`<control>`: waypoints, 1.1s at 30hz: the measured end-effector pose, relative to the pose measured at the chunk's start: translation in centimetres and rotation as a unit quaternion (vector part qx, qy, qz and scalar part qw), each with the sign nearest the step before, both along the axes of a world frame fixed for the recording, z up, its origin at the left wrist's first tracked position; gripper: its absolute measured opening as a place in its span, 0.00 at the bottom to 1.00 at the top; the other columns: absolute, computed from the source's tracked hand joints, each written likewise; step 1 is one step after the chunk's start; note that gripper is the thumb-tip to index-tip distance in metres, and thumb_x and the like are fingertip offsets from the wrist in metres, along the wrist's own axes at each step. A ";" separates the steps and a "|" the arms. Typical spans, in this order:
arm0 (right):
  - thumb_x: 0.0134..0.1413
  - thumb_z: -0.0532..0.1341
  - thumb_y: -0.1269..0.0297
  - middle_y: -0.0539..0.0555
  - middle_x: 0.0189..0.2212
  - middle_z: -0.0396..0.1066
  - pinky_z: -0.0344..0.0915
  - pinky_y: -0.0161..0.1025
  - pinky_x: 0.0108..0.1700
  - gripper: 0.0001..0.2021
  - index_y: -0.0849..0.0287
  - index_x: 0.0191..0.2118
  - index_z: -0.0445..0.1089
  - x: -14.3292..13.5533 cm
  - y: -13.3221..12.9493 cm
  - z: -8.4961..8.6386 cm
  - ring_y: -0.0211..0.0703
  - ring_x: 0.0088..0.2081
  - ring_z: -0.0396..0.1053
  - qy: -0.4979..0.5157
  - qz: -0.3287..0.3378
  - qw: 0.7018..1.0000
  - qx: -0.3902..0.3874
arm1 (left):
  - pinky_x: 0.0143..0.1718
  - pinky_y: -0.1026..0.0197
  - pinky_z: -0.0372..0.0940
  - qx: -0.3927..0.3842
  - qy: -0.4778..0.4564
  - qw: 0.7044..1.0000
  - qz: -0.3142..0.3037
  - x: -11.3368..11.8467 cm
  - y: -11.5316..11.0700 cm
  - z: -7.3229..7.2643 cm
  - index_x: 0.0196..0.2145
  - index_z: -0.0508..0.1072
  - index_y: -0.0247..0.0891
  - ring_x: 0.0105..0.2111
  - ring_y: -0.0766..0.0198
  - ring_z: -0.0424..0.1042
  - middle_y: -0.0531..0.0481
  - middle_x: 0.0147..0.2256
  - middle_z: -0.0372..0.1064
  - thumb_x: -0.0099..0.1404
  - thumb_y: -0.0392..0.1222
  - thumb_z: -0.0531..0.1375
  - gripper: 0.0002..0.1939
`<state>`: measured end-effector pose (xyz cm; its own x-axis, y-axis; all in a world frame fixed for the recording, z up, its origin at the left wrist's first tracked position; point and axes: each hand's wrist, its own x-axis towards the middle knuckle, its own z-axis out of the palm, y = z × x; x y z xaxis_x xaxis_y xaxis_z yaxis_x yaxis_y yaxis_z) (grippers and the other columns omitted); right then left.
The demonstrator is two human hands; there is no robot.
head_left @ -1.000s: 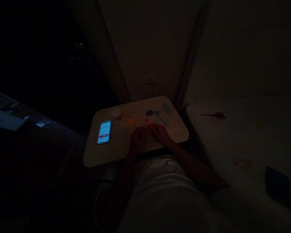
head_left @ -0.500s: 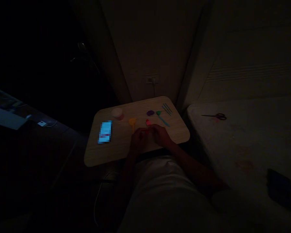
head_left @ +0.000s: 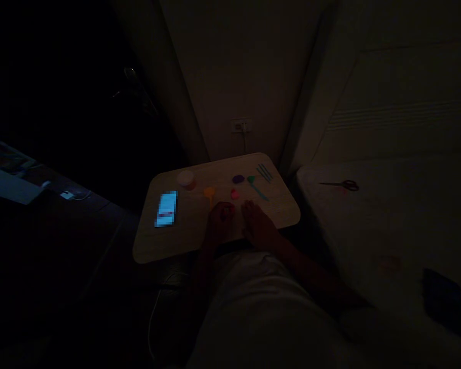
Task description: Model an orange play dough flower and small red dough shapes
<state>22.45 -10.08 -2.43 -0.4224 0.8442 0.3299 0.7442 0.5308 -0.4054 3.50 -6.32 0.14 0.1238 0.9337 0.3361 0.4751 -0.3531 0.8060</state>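
The scene is very dark. My left hand (head_left: pixel 219 219) is curled, with a small piece of red modelling dough (head_left: pixel 232 209) at its fingertips. My right hand (head_left: pixel 258 221) is palm down at the table's front edge, its fingers stretched forward on the surface; whether anything lies under them is hidden. Just beyond both hands sits a pink-red dough lump (head_left: pixel 235 194). An orange tool (head_left: pixel 209 192) with a round head lies by my left hand. Farther back are a purple lump (head_left: pixel 238 179), a green lump (head_left: pixel 251 179) and a teal tool (head_left: pixel 260 191).
A small wooden table (head_left: pixel 146 241) carries a lit phone (head_left: pixel 166 209), a lidded tub (head_left: pixel 186 180) and several thin sticks (head_left: pixel 265 172). A wall socket (head_left: pixel 241 125) with a plugged cable is behind. Scissors (head_left: pixel 340 184) lie on the pale surface at right.
My right hand has drawn away from my left and come down on the table to the right. My left hand stays nearly in place with the red piece.
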 end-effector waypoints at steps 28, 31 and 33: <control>0.68 0.53 0.44 0.81 0.70 0.48 0.49 0.63 0.71 0.43 0.83 0.69 0.52 0.4 -1.1 0.1 0.70 0.73 0.44 -0.068 -0.075 0.995 0.024 | 0.35 0.64 0.63 0.002 0.014 1.000 -0.008 -0.1 0.1 -0.6 0.41 0.74 0.39 0.30 0.66 0.67 0.51 0.37 0.74 0.68 0.40 0.60 0.05; 0.68 0.51 0.43 0.82 0.69 0.50 0.50 0.62 0.70 0.43 0.84 0.68 0.54 0.6 0.2 0.4 0.70 0.72 0.46 -0.068 -0.086 0.994 0.022 | 0.34 0.64 0.63 -0.004 0.012 1.000 -0.003 0.0 0.0 -0.5 0.40 0.74 0.39 0.30 0.66 0.66 0.52 0.37 0.74 0.68 0.40 0.59 0.05; 0.68 0.51 0.42 0.83 0.68 0.51 0.50 0.63 0.70 0.43 0.84 0.67 0.55 1.0 1.0 0.5 0.71 0.72 0.47 -0.067 -0.093 0.993 0.024 | 0.34 0.64 0.63 -0.007 0.009 1.000 -0.005 0.0 0.0 -0.5 0.40 0.74 0.39 0.30 0.66 0.66 0.52 0.37 0.74 0.68 0.41 0.59 0.06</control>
<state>23.44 -9.11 -1.98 -0.3029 0.8964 0.3236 0.8769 0.3951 -0.2736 3.53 -6.34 -0.37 0.1387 0.9368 0.3213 0.4866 -0.3470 0.8017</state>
